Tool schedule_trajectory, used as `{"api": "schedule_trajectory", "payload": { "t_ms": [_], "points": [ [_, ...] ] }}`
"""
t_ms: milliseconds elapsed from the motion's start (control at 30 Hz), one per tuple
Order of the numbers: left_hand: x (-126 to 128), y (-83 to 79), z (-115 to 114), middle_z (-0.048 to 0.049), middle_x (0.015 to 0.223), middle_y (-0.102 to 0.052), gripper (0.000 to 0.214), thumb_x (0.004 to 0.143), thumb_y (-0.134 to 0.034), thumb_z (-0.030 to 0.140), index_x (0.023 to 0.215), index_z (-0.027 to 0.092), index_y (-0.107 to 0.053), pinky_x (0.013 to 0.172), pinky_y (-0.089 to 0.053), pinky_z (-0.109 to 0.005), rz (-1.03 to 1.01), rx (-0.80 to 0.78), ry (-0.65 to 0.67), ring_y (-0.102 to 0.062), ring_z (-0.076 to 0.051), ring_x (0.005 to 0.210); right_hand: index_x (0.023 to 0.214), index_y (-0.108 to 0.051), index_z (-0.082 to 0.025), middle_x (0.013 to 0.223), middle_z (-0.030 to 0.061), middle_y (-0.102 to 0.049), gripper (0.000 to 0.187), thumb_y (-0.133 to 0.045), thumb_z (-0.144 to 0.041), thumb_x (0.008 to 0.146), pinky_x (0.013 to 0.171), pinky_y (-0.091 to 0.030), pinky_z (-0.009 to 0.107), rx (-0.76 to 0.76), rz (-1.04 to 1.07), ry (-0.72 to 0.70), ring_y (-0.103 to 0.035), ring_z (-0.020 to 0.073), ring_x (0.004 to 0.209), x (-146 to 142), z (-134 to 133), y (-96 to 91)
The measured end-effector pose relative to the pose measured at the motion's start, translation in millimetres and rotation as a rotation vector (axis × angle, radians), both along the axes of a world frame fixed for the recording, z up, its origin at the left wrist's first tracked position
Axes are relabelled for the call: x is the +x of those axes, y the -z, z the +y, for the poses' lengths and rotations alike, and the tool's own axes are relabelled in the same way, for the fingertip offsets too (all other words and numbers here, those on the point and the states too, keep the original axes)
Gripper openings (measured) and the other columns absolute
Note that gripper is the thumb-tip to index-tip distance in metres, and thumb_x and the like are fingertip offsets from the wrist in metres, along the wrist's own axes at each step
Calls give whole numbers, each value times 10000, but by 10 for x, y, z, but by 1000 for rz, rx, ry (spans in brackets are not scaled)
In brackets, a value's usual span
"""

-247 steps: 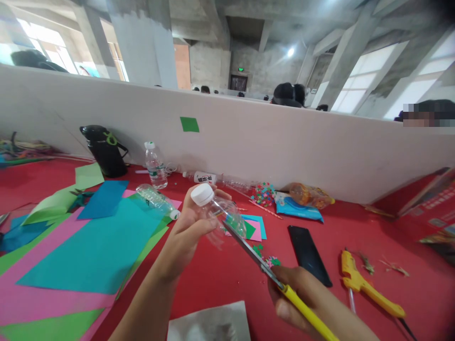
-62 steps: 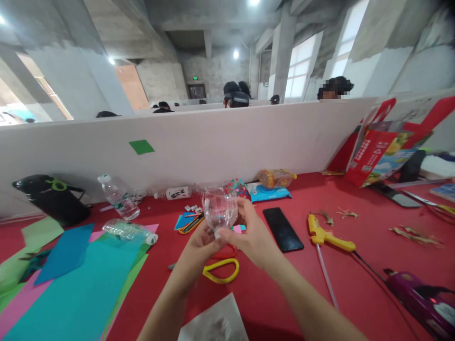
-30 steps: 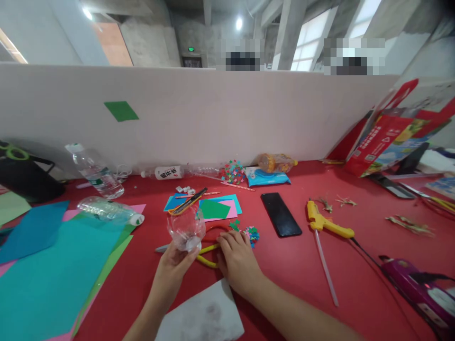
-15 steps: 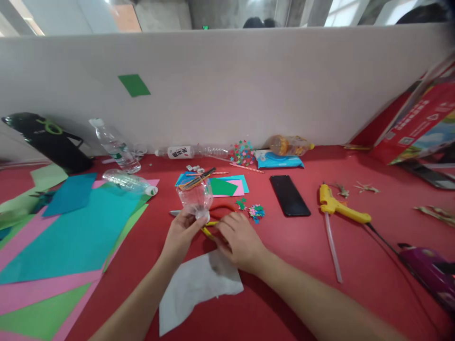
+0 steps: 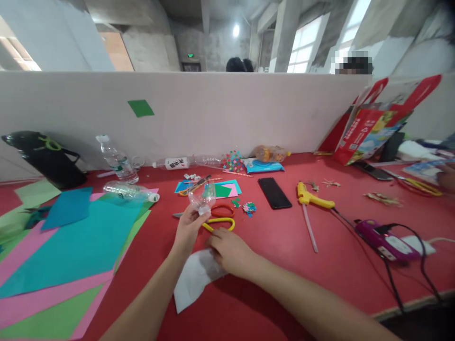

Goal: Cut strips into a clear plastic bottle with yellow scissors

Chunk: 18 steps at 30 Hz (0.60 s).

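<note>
My left hand (image 5: 192,227) is closed around the white cap end of a clear cut-off bottle top (image 5: 202,195), its wide rim tilted up and away. My right hand (image 5: 229,251) lies low over the table with curled fingers at the upper edge of a white tissue (image 5: 195,279); the fingertips are partly hidden. Just beyond the hands lie scissors with one yellow handle (image 5: 232,224) and one red handle, blades pointing left. Behind the bottle top are small coloured paper pieces (image 5: 223,190), and foil-like stars (image 5: 249,208) sit to the right.
Large coloured sheets (image 5: 81,241) cover the left side, with bottles (image 5: 121,190) and a black flask (image 5: 46,158) behind. Rightward lie a phone (image 5: 274,193), a yellow glue gun (image 5: 314,198) and a purple power strip (image 5: 386,241) with cords. Another person's hand (image 5: 447,177) shows at far right.
The view has tilted up and turned right. My right hand has moved off the scissors handles to the tissue, which has shifted away from me. My left hand keeps the bottle top.
</note>
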<state>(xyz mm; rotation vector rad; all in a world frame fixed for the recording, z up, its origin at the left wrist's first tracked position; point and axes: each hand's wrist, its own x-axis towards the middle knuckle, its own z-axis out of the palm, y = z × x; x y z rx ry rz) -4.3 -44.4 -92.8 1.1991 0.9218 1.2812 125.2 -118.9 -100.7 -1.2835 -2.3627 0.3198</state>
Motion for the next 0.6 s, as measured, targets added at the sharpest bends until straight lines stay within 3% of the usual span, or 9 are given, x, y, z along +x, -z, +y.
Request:
{"api": "schedule_trajectory", "payload": {
  "t_ms": [133, 300, 400, 500, 600],
  "points": [
    [33, -66, -54, 2, 783, -690, 293, 588, -789, 246, 851, 183, -675, 723, -468, -279, 10, 27, 20, -611, -165, 754, 1020, -620, -146, 999, 69, -656, 253, -556, -34, 803, 703, -482, 255, -77, 99, 17, -621, 182, 841, 84, -18, 14],
    [24, -101, -56, -4, 762, -691, 330, 567, -800, 255, 867, 172, -691, 696, -478, -289, 43, 60, 46, -605, -170, 715, 1022, -648, -139, 1035, 114, -668, 253, -686, -165, 773, 892, -451, 385, -103, 153, -40, -587, 286, 1028, 174, -91, 5],
    [19, -83, -18, -2, 761, -689, 317, 577, -788, 279, 861, 176, -691, 678, -482, -283, 45, 68, 32, -603, -159, 693, 1046, -654, -142, 1084, 117, -670, 318, -682, -82, 735, 944, -426, 393, -155, 199, -111, -579, 290, 1071, 149, -133, 6],
    [0, -111, 10, 6, 704, -672, 295, 556, -789, 288, 809, 176, -686, 635, -476, -274, 39, 56, 7, -589, -144, 629, 1072, -641, -153, 1063, 76, -692, 329, -597, -27, 771, 825, -490, 302, -264, 287, -142, -643, 226, 958, 132, -138, 4],
    [-59, -214, 42, 16, 702, -665, 300, 550, -782, 300, 808, 189, -676, 621, -479, -268, 4, 49, -35, -585, -132, 609, 1162, -594, -165, 1044, 40, -703, 306, -608, -161, 857, 691, -512, 230, -381, 375, -155, -674, 179, 866, 223, -111, -18]
  ]
}}
